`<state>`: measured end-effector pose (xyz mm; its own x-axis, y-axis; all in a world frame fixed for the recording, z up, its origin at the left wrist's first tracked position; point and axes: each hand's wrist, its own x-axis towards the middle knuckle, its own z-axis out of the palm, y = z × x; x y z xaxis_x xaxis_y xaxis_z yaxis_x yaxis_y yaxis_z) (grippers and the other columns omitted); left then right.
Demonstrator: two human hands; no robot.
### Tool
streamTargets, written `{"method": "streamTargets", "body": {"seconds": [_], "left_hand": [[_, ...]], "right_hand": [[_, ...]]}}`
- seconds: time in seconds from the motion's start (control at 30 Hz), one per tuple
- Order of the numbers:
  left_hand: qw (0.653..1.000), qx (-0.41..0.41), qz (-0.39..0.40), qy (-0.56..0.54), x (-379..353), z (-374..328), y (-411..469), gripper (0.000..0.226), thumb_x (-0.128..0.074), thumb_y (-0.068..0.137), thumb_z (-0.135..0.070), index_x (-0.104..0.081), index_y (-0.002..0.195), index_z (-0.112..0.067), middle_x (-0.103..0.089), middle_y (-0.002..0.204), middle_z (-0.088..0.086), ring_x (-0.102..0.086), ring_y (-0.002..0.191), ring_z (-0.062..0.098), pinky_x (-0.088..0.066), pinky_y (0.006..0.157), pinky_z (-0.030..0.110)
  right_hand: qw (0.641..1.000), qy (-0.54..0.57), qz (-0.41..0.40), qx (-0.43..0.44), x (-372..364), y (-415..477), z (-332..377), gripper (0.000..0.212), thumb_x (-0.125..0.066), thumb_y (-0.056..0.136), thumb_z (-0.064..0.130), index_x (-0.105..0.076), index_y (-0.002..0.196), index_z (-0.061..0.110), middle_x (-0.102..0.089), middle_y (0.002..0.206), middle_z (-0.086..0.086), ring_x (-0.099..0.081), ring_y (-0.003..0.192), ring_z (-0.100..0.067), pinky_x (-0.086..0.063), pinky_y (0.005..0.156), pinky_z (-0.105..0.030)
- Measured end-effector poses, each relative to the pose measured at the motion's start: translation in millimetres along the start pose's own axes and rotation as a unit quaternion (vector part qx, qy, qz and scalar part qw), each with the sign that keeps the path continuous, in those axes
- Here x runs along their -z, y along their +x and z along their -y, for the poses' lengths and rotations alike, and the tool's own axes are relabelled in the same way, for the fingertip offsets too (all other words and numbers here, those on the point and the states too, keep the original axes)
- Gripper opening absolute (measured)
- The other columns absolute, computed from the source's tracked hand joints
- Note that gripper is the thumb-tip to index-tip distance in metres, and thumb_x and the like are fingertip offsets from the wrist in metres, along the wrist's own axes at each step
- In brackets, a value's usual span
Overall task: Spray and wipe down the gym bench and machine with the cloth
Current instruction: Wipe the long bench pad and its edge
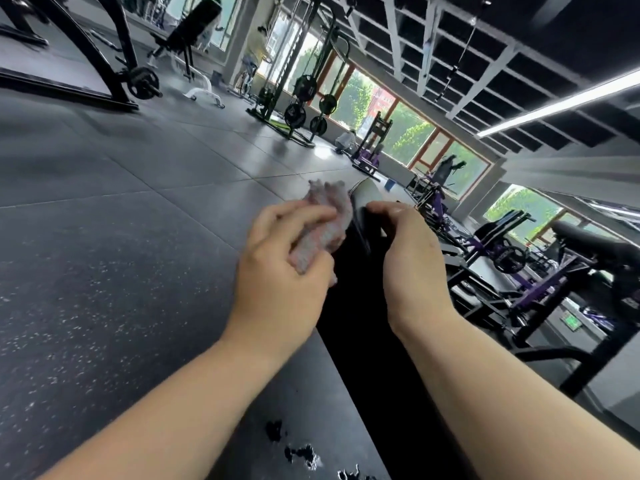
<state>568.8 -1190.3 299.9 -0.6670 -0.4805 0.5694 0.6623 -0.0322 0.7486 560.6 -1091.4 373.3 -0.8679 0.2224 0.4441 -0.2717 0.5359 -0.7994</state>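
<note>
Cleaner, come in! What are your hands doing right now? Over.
Left hand grips the cloth, pressed against the black bench pad. Right hand holds the pad's other edge. Nothing blocking the wipe.

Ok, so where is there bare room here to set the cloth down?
Bare room: the rubber floor left of the left hand, which holds the cloth, open as far as the weight rack. The black pad between the forearms is bare too. Crowded: right of the right hand, where purple machine frames pack close.
</note>
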Motion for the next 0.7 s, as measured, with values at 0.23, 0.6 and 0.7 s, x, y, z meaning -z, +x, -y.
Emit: {"method": "streamTargets", "body": {"seconds": [0.23,0.6,0.7], "left_hand": [[0.884,0.403,0.124,-0.204,-20.5,50.4,98.8,0.035,-0.046,0.087,0.003,-0.068,0.104,-0.017,-0.056,0.06,0.005,-0.042,0.039,0.013,-0.027,0.044,0.014],[0.828,0.432,0.203,-0.295,-23.6,56.2,75.6,0.022,-0.062,0.095,-0.026,-0.066,0.077,-0.014,-0.06,0.065,0.008,-0.057,0.055,0.02,-0.047,0.062,0.028],[0.84,0.38,0.239,-0.306,7.1,54.1,60.1,0.021,-0.053,0.087,0.005,-0.058,0.079,-0.013,-0.046,0.051,-0.001,-0.045,0.042,0.013,-0.03,0.046,0.015]], "right_hand": [[0.987,-0.111,0.066,0.091,-10.3,-6.7,10.0,0.016,-0.05,0.091,0.033,-0.056,0.082,0.045,-0.062,0.082,0.036,-0.052,0.085,0.024,-0.036,0.07,0.004],[0.976,-0.191,0.051,0.095,-19.0,-4.0,5.5,0.035,-0.052,0.076,0.039,-0.055,0.108,0.052,-0.065,0.11,0.028,-0.058,0.105,0.013,-0.046,0.096,-0.018],[0.976,-0.189,0.037,0.102,-20.5,-2.8,2.8,0.051,-0.053,0.075,0.041,-0.061,0.125,0.034,-0.066,0.119,0.019,-0.057,0.112,0.008,-0.045,0.103,-0.027]]}}
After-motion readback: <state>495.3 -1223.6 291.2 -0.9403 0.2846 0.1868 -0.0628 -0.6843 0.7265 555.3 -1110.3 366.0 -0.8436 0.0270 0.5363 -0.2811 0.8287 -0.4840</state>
